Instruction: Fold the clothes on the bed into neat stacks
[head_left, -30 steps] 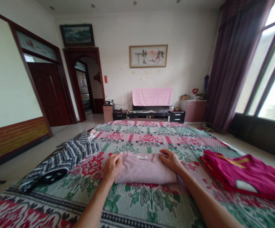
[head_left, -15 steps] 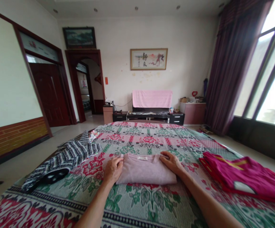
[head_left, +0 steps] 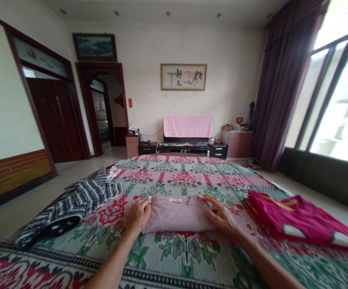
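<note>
A pale pink folded sweater (head_left: 178,216) lies on the bed in front of me, its neckline and white label at the far edge. My left hand (head_left: 139,214) is closed at the sweater's left edge, fingers curled in at the upper corner. On the opposite side, my right hand (head_left: 220,214) holds the right edge, its thumb toward the front and its fingers at the far corner, with cloth between them. Under the sweater is a flowered bedspread (head_left: 181,253) in green, pink and grey.
To the left lies a crumpled black-and-white patterned garment (head_left: 80,200). Folded magenta and red clothes (head_left: 300,218) lie at the right. Beyond the bed stand a low black cabinet (head_left: 218,150) and a screen draped with a pink cloth (head_left: 188,126).
My right hand has shifted from the sweater's far right corner down and inward along its right edge. My left hand stays at the left edge. The view has turned slightly right.
</note>
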A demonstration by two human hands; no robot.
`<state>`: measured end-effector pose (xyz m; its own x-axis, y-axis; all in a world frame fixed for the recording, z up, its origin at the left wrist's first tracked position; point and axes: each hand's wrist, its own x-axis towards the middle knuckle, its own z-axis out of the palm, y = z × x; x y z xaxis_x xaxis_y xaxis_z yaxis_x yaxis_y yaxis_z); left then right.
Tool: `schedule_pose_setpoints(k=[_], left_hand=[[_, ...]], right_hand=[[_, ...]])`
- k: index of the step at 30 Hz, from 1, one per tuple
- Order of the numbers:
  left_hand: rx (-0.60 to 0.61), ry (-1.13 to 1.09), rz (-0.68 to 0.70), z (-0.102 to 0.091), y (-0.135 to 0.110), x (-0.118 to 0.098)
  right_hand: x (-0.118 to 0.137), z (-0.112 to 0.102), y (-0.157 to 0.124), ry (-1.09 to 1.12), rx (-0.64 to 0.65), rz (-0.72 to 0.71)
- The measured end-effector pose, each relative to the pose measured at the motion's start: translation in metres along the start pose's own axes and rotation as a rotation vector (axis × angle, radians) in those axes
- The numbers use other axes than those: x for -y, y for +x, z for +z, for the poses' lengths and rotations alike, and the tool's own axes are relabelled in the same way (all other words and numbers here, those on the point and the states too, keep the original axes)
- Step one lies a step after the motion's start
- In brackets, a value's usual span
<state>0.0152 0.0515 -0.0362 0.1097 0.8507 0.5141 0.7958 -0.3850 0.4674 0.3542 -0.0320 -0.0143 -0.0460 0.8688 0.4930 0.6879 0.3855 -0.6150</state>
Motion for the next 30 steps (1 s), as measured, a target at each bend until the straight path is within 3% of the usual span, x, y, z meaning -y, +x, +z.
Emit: schedule_pose_setpoints(k=[7,15,24,30], left_hand=[[-0.008,0.031,0.028,0.004,0.0,0.005],[-0.021,0.024,0.041,0.007,0.001,0.007],[-0.03,0.048,0.043,0.005,0.0,0.006],[-0.003,0.056,0.023,0.005,0.001,0.005]], right_hand=[[0.011,0.007,-0.003,-0.198,0.111,-0.152],[0.023,0.011,-0.003,-0.315,0.215,-0.172],[0.013,0.018,-0.004,-0.369,0.175,-0.147],[0.024,0.013,0.002,-0.376,0.13,-0.211]])
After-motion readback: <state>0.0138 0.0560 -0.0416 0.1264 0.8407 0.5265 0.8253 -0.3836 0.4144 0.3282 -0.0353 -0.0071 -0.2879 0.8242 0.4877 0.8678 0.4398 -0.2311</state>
